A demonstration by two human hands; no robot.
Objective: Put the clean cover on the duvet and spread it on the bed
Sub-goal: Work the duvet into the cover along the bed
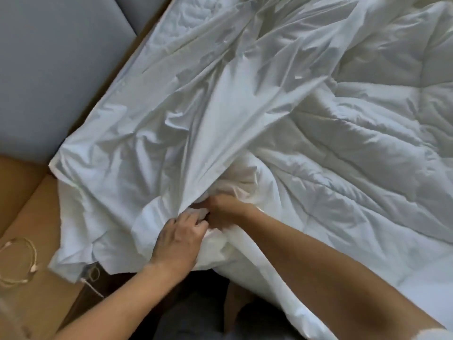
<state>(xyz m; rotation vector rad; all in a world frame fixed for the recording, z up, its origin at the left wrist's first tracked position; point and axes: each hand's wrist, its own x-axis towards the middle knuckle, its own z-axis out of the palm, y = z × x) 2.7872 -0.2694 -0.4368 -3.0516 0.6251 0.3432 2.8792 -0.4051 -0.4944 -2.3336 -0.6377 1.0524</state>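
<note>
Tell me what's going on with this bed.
A person is fitting a white cover onto a quilted duvet. The left hand and right hand both grip bunched cover fabric at the near edge. Most of the duvet lies uncovered on the right.

Lit softly and evenly, cool in tone, with no telling from where. Shaded gently along the folds of the cover (196,106), deeply at the near centre. Slightly soft all over, smeared at the near left corner, bent outward at the edges.
</note>
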